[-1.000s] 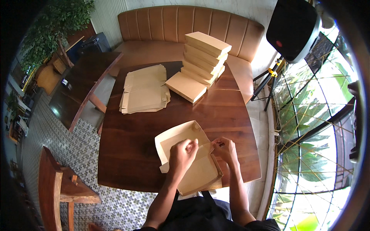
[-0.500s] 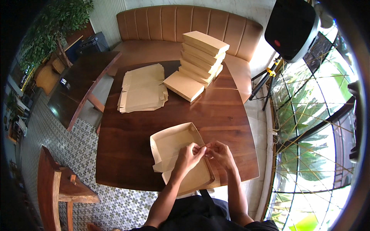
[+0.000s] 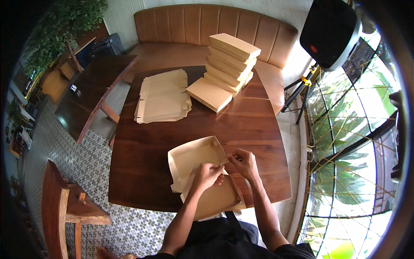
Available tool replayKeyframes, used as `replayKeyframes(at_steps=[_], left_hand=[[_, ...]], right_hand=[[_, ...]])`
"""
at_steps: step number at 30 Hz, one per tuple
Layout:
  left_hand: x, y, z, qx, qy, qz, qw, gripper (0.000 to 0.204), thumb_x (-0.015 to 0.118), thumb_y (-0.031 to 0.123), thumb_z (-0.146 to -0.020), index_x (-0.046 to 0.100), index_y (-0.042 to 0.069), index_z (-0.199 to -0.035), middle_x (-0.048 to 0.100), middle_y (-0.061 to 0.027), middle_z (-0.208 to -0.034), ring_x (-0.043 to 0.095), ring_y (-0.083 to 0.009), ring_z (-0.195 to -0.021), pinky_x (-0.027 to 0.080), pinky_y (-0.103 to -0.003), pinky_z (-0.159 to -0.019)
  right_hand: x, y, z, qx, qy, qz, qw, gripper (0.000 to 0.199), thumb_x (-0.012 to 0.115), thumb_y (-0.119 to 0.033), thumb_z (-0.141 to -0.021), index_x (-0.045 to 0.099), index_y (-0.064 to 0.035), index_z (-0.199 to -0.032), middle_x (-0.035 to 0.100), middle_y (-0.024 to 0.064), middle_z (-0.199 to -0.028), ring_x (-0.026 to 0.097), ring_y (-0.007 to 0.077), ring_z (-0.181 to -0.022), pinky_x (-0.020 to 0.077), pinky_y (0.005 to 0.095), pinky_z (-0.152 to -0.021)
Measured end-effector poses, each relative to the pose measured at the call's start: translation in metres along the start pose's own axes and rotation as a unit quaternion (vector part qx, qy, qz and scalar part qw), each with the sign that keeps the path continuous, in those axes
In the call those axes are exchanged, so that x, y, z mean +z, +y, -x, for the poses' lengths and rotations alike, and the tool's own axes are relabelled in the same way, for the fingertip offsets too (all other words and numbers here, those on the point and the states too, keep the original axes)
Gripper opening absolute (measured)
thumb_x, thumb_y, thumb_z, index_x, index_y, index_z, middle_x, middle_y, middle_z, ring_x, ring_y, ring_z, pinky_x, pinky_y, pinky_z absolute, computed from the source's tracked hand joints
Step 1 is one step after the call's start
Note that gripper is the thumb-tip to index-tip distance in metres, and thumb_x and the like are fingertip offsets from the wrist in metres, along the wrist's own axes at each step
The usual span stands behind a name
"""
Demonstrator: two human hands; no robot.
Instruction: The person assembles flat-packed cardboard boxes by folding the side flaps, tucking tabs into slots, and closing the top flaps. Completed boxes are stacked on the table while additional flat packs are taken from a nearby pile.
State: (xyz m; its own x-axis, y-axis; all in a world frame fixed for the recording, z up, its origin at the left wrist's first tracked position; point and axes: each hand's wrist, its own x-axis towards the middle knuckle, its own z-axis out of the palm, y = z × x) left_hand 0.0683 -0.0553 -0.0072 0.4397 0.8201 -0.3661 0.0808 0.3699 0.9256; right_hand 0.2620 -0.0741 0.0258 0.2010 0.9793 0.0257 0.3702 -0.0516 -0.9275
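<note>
both hands' fingers [image 3: 224, 166] pinch the half-folded cardboard box [image 3: 196, 157] corner

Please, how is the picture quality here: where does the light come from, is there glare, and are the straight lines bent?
Head view: daylight enters through the window on the right, where it is overexposed; a soft sheen lies on the wooden table; the table edges and the bench bow toward the dark round rim; the left hand, right hand and cardboard box are sharp, without motion blur.
</note>
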Motion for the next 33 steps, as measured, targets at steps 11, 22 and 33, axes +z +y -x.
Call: replayKeyframes(at_steps=[11,22,33], left_hand=[[-0.044,0.044,-0.030,-0.071,-0.146,-0.164,0.973,0.029,0.067,0.023,-0.103,0.072,-0.004,-0.093,0.073,-0.0107,-0.077,0.071,-0.0166,-0.062,0.057,-0.031,-0.053],[-0.029,0.096,0.081,0.201,0.041,-0.378,0.903,0.055,0.077,0.045,-0.095,0.063,0.006,-0.132,0.069,-0.0154,-0.126,0.067,-0.0269,-0.115,0.054,-0.044,-0.097],[-0.045,0.014,0.124,0.218,-0.069,-0.590,0.774,0.087,0.089,0.029,-0.079,0.047,0.016,-0.155,0.062,-0.0086,-0.140,0.054,-0.0292,-0.135,0.031,-0.053,-0.124]], right_hand=[[0.012,0.011,-0.025,-0.004,-0.065,0.025,0.998,0.024,0.078,-0.020,-0.093,0.073,0.0030,-0.100,0.077,0.0100,-0.086,0.073,0.0128,-0.075,0.0585,0.0309,-0.065],[0.014,0.028,0.004,0.156,0.001,-0.199,0.968,0.027,0.078,-0.009,-0.092,0.062,0.0052,-0.109,0.074,0.0127,-0.092,0.073,0.0166,-0.077,0.0660,0.0320,-0.069],[0.015,0.033,-0.006,0.151,-0.002,-0.149,0.977,0.026,0.076,-0.007,-0.093,0.060,0.0050,-0.111,0.073,0.0124,-0.095,0.074,0.0185,-0.082,0.0673,0.0332,-0.071]])
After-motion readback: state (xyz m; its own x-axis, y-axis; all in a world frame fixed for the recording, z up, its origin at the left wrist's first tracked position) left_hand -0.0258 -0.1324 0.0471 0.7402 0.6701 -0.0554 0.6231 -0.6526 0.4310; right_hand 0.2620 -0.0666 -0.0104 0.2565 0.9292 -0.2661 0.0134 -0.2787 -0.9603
